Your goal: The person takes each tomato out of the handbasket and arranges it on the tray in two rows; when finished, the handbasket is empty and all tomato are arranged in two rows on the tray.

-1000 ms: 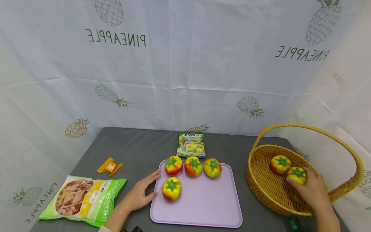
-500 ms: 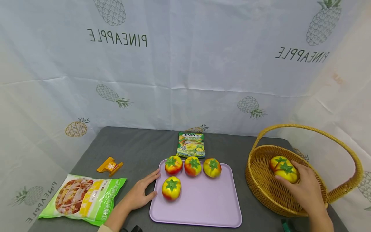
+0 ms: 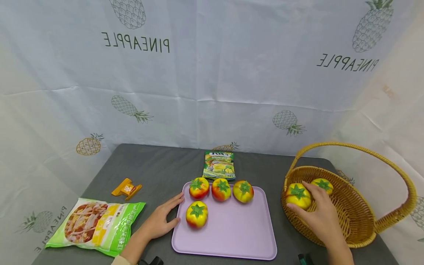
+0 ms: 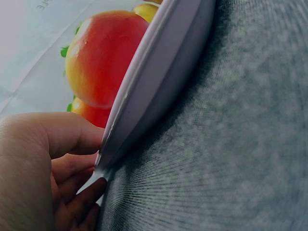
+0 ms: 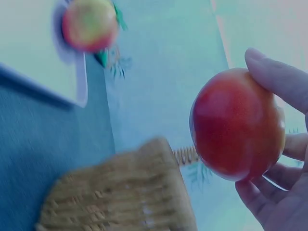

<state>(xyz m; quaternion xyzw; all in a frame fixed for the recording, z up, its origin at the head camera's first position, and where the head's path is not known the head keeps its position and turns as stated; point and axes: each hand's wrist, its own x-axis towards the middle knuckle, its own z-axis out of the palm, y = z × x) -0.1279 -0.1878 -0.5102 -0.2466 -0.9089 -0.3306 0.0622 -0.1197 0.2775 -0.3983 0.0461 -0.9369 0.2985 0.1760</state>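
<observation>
In the head view, the right hand (image 3: 318, 215) pinches a red-and-yellow fruit (image 3: 299, 198) at the wicker basket's (image 3: 356, 224) left side, another fruit (image 3: 324, 185) just beyond the hand. The left hand (image 3: 161, 221), thumb and fingers spread, touches the lilac tray (image 3: 238, 228) to its right, which bears four fruits (image 3: 221, 190).

In the left wrist view, that hand's digits meet the tray's rim.

In the right wrist view, thumb and fingers grip opposite sides of the held fruit.

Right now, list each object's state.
Left grip: touching the tray
Right grip: holding the held fruit
Held fruit: raised, leaf side up
Other fruit: resting in the basket
Basket: upright, handle up
Tray: flat, bearing four fruits
Food bag: lying flat
Wrapped snack: on the table
Green packet: lying flat
</observation>
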